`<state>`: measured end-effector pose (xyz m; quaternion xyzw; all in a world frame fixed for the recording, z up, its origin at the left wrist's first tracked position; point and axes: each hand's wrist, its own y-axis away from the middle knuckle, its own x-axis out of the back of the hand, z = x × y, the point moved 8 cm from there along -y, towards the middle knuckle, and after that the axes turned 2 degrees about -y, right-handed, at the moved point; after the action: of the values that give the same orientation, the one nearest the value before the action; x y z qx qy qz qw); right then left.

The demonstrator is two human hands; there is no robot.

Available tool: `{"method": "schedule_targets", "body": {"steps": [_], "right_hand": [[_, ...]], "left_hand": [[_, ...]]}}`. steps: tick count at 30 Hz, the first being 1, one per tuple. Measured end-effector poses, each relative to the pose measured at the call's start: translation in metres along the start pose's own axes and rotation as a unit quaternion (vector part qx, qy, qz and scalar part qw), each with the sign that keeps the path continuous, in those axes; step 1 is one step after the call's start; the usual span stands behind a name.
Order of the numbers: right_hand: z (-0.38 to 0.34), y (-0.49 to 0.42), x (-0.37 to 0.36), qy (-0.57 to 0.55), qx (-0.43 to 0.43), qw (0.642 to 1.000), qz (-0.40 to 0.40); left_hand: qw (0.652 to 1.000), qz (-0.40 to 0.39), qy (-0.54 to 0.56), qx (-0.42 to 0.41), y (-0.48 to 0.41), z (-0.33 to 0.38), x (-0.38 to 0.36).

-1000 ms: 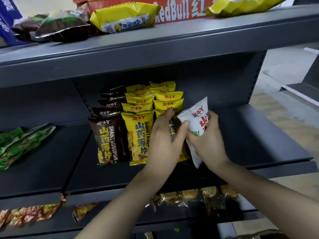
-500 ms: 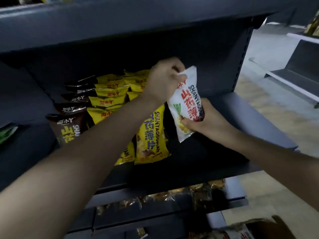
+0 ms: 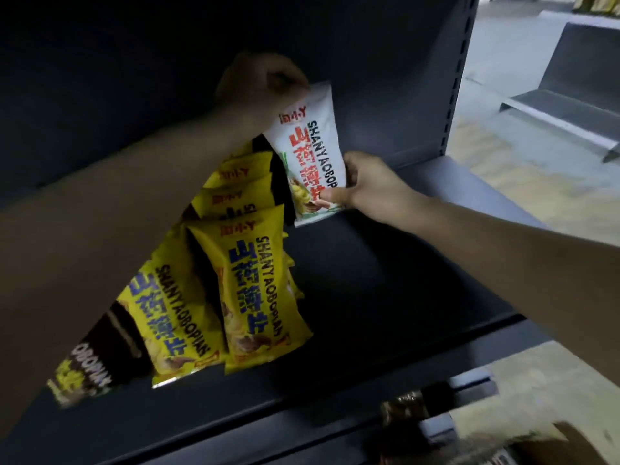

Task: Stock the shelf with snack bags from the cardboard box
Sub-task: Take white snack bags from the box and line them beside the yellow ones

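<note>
One white snack bag (image 3: 312,156) stood nearly upright far back on the shelf (image 3: 385,297), right of at least four yellow bags (image 3: 255,286) and one dark bag (image 3: 87,374). The left hand (image 3: 261,85) pinched its top corner, and the right hand (image 3: 369,186) gripped its lower right edge. It had moved farther back than half a second earlier.
</note>
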<state>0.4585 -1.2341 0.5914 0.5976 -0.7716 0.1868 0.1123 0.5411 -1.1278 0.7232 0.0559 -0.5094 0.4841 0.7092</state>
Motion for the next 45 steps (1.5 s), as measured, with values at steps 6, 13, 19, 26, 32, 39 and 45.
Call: {"method": "schedule_targets", "body": {"steps": [6, 13, 19, 26, 32, 39, 45], "right_hand": [[0.028, -0.032, -0.022, -0.052, -0.048, 0.997, -0.008], [0.026, -0.038, -0.039, -0.054, -0.031, 0.998, -0.02], [0.023, -0.043, -0.041, 0.045, -0.032, 0.998, -0.022], [0.027, -0.046, -0.032, 0.09, -0.059, 0.994, 0.008], [0.026, -0.027, -0.006, 0.121, -0.059, 0.988, 0.071], [0.013, 0.018, 0.015, 0.128, -0.052, 0.988, 0.068], [-0.011, 0.083, 0.022, 0.061, -0.015, 0.997, 0.04]], "left_hand": [[0.992, -0.088, -0.058, 0.072, 0.003, -0.029, -0.018], [0.985, -0.036, -0.16, 0.049, 0.007, -0.041, -0.007], [0.979, -0.047, -0.194, 0.034, 0.009, -0.039, -0.005], [0.983, -0.06, -0.171, 0.036, 0.014, -0.036, 0.0], [0.984, 0.021, -0.173, 0.032, 0.027, -0.025, 0.024], [0.983, 0.104, -0.146, -0.037, 0.07, 0.033, 0.02], [0.989, 0.097, 0.033, -0.11, 0.165, 0.113, -0.01]]}}
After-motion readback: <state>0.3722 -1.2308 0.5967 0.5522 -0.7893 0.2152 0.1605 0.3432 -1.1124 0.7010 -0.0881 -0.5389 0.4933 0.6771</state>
